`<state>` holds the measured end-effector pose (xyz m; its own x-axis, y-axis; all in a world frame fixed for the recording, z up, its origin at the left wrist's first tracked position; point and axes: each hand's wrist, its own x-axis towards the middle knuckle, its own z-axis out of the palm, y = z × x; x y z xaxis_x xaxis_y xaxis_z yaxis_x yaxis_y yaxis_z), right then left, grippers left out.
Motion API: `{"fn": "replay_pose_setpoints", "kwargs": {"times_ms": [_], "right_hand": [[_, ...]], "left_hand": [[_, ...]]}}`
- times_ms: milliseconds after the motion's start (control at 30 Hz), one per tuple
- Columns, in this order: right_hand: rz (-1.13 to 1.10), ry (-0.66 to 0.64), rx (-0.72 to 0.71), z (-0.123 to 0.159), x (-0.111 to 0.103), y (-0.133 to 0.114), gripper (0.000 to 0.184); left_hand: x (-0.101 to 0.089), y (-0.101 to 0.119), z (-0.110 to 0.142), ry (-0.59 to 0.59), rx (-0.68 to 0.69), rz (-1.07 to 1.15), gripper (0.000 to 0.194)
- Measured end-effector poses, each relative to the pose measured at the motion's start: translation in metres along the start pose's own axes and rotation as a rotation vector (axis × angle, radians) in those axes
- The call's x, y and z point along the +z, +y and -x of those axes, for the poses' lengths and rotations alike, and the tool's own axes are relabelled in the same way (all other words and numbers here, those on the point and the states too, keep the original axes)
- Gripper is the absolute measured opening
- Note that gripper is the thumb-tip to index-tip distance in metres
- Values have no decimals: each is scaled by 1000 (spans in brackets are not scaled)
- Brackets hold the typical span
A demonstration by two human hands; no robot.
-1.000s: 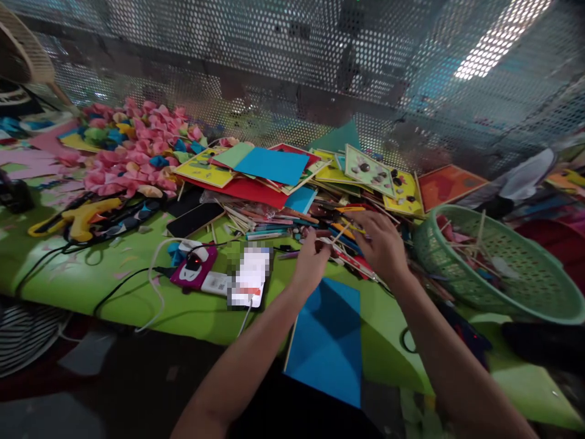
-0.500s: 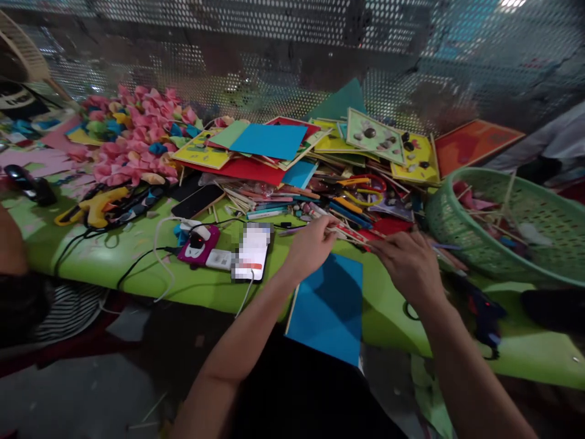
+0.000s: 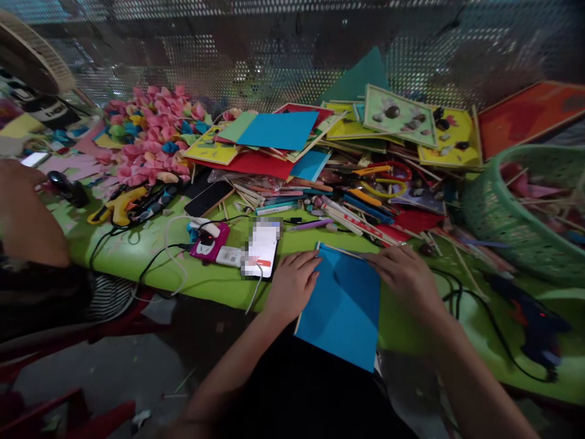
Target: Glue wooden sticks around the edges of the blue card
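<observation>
**Two hands at the upper part of a blue sheet**

The left hand (image 3: pixel 295 285) is palm down at the upper left edge of the blue sheet (image 3: pixel 340 305); its fingers are bent and close together, pointing up and to the right, with the thumb slightly apart below them and its tip over the blue surface; the left forearm slants up from the bottom of the view, elbow low and out to the left.

The right hand (image 3: pixel 406 274) is back up at the upper right corner; its fingers reach leftward, close together, to the right end of a thin stick (image 3: pixel 340 249) that lies along the top edge of the sheet; whether the thumb and fingers pinch the stick cannot be told, as the thumb is hidden; the right forearm comes in from the lower right.

The sheet lies slightly turned at the near edge of the green table (image 3: pixel 205 277), its lower end against the dark clothing of the person; left of it lies a lit phone (image 3: pixel 265 244) with a cable, beside a magenta power strip (image 3: pixel 222 233); beyond it are loose sticks, pens and orange-handled scissors (image 3: pixel 372 171); to the right are a green basket (image 3: pixel 487 195) and a dark glue gun (image 3: pixel 534 323); at the far left, another person's arm (image 3: pixel 34 219) reaches over the table, near a yellow glue gun (image 3: pixel 119 207).
</observation>
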<state>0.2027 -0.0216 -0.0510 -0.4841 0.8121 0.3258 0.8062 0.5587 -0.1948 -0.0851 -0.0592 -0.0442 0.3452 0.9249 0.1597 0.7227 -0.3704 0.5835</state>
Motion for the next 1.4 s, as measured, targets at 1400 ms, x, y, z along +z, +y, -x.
{"fn": "replay_pose_setpoints", "kwargs": {"times_ms": [1400], "right_hand": [[207,51,98,-13,12,-5,24]], "left_hand": [[5,-9,-17,-75,172,-261,42]]}}
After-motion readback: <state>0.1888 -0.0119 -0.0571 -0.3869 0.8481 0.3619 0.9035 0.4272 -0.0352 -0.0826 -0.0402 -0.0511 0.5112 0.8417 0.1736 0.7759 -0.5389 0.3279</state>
